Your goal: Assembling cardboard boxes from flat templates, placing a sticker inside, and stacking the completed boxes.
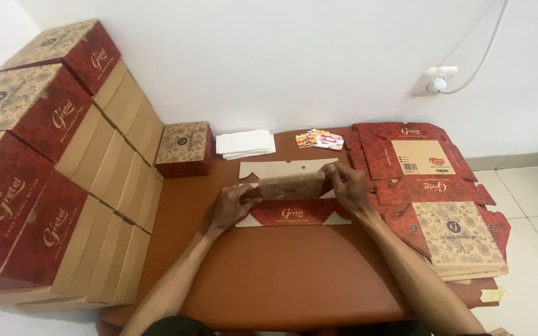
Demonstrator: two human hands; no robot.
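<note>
While one small assembled box [185, 148], one pile of white paper [245, 144] and one stack of flat blanks [449, 224] are seen around it, one half-folded carton [292, 196] at frame centre is clamped at its ends between left hand [231, 208] and right hand [349, 186].

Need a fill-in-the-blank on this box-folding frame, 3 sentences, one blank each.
1. Both the left hand and the right hand hold a half-folded ____ on the table.
2. The pile of flat boxes lies on the person's ____ side.
3. The single small closed box stands next to a pile of ____ paper sheets.

Missing words: box; right; white
</note>
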